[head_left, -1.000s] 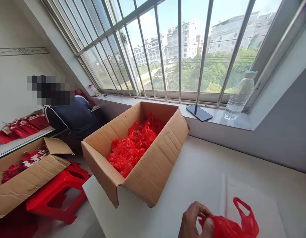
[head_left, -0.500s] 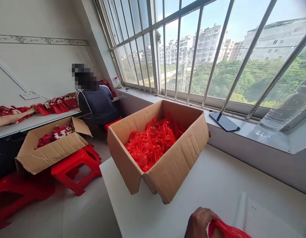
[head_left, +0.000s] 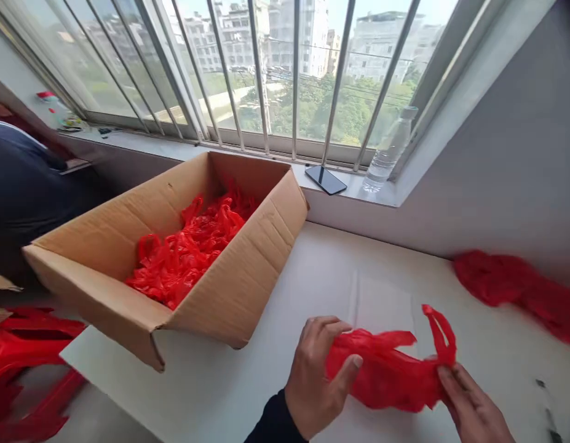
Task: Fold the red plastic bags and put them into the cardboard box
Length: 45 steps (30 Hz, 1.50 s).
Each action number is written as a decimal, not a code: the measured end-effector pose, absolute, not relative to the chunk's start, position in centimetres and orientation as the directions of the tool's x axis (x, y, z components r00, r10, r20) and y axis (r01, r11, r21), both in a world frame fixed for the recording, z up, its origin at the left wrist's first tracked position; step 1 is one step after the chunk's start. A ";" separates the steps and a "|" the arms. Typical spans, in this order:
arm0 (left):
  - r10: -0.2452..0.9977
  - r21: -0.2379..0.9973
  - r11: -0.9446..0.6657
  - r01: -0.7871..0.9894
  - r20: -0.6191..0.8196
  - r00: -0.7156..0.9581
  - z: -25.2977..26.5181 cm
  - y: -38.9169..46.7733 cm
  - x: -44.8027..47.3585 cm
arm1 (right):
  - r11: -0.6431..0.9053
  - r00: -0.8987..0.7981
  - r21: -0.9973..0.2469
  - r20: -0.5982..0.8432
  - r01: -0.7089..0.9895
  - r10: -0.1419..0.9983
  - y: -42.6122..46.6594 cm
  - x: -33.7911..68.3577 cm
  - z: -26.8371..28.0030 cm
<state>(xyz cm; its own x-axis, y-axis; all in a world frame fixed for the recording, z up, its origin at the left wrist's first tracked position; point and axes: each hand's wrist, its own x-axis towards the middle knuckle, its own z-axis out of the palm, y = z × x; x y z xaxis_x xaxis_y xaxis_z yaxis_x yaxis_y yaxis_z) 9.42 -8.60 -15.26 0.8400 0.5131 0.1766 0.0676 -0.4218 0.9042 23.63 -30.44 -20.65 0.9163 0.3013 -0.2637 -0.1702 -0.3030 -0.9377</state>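
Observation:
A red plastic bag (head_left: 386, 375) with loop handles is stretched between my two hands just over the white table (head_left: 307, 289). My left hand (head_left: 316, 375) grips its left end, the thumb in front and the fingers behind. At the other end, my right hand (head_left: 469, 400) pinches the bag close to the base of an upright handle. To the left stands an open cardboard box (head_left: 248, 277) holding a heap of crumpled red plastic bags (head_left: 192, 246).
Against the wall at the right lies a blurred red heap (head_left: 515, 289). A phone (head_left: 326, 179) and a clear water bottle (head_left: 390, 151) are on the windowsill. Red stools (head_left: 31, 351) stand at the lower left, near a seated person's dark clothing (head_left: 21, 178).
My view has swung right and down. Both hands now show with the red bag between them; before, one hand and part of the bag showed at the bottom edge.

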 end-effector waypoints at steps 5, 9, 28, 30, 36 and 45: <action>0.460 0.881 -0.454 0.129 0.108 0.881 -16.2 -8.7 11.0 | -0.131 0.865 -0.984 -0.168 -0.120 0.472 -29.5 23.1 -19.1; 0.536 0.888 -0.412 0.203 0.056 0.843 -16.0 -7.7 10.9 | -0.087 0.891 -0.989 -0.148 -0.123 0.430 -30.3 23.6 -18.5; 0.375 0.692 -0.649 0.317 -0.071 0.924 -14.8 -7.6 11.0 | -0.057 0.879 -0.981 -0.192 -0.186 0.435 -31.5 23.7 -18.0; 0.404 0.660 -0.657 0.365 -0.100 0.909 -14.4 -7.4 10.6 | -0.059 0.886 -0.983 -0.180 -0.172 0.427 -31.7 23.7 -17.9; 0.461 0.650 -0.668 0.364 -0.023 0.887 -12.9 -6.9 9.8 | -0.060 0.895 -0.990 -0.140 -0.126 0.424 -32.5 23.7 -18.2; 0.459 0.899 -0.069 0.433 -0.357 0.814 -11.7 -6.5 9.7 | -0.017 0.778 -0.999 -0.036 -0.033 0.627 -33.9 23.7 -17.8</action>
